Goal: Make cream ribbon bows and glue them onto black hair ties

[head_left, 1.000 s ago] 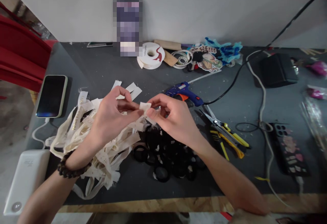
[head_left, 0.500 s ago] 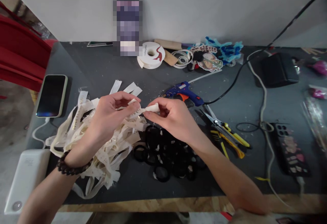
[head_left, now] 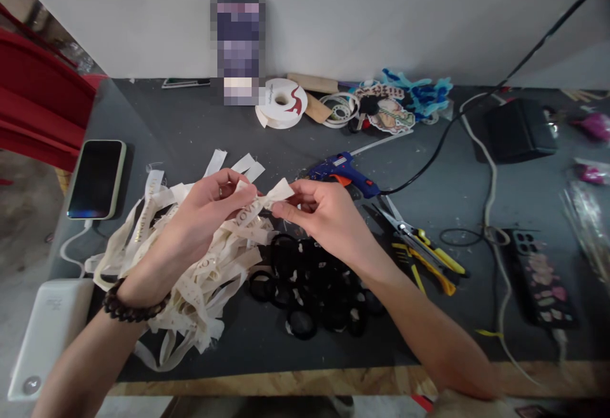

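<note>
A cream ribbon bow (head_left: 263, 202) with printed lettering is stretched between my two hands above the table. My left hand (head_left: 210, 211) pinches its left loop between thumb and fingers. On the other side, my right hand (head_left: 324, 218) grips the right part, with a loop standing up over the fingertips. Beneath my left hand spreads a tangled heap of cream ribbon strips (head_left: 200, 297), some with gold print. Several black hair ties (head_left: 328, 291) lie piled below my right hand, bits of white showing on them.
Behind my right hand lies a blue glue gun (head_left: 340, 170); its black cable rises to the right. Scissors (head_left: 405, 230) and a yellow cutter (head_left: 438, 269) are at the right. A ribbon spool (head_left: 282, 103) stands by the wall. A phone (head_left: 96, 178) and power bank (head_left: 52, 335) sit left.
The ribbon between my hands now shows a clearer bow shape, its right loop raised and its lettering facing up. Both hands have shifted only slightly.
</note>
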A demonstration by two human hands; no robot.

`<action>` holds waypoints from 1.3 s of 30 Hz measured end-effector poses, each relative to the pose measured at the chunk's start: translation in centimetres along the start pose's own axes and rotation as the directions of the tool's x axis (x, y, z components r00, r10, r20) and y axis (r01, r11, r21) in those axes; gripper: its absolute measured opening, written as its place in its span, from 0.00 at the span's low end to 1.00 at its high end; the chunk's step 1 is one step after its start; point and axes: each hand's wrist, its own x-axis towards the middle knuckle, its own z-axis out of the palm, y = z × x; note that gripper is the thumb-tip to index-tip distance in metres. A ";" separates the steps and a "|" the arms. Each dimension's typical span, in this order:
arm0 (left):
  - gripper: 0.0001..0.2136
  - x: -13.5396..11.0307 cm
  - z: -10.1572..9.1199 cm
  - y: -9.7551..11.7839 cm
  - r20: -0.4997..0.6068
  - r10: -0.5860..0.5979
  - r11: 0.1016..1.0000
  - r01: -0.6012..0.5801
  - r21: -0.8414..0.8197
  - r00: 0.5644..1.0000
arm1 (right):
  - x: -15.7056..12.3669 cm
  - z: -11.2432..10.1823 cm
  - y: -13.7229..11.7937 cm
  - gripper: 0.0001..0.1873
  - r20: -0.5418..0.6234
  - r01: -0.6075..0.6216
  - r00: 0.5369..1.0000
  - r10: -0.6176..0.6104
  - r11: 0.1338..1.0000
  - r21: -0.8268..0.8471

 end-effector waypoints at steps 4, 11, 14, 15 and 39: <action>0.17 0.0 0.1 -0.4 0.032 -0.016 1.000 0.016 0.016 0.999 | -0.1 0.1 0.1 0.12 -0.009 0.037 0.999 -0.038 0.996 -0.076; 0.11 0.5 0.3 -1.5 -0.113 0.205 0.977 -0.196 0.082 0.972 | 0.1 -0.1 -0.1 0.09 0.078 0.038 0.997 -0.019 0.968 -0.250; 0.11 0.3 0.2 -1.8 -0.091 0.293 0.920 -0.255 0.298 0.952 | 0.4 -2.7 -0.4 0.10 -0.003 0.002 1.000 -0.006 0.771 -0.637; 0.10 0.2 0.1 -1.9 -0.061 0.305 0.894 -0.263 0.363 0.951 | 0.6 -3.8 -0.2 0.11 -0.140 -0.068 0.989 -0.054 0.673 -0.737; 0.10 2.4 -0.4 -8.9 0.475 0.765 0.059 -0.783 0.619 0.434 | 2.2 -7.2 2.5 0.29 -0.483 -0.473 0.875 0.036 0.278 -0.836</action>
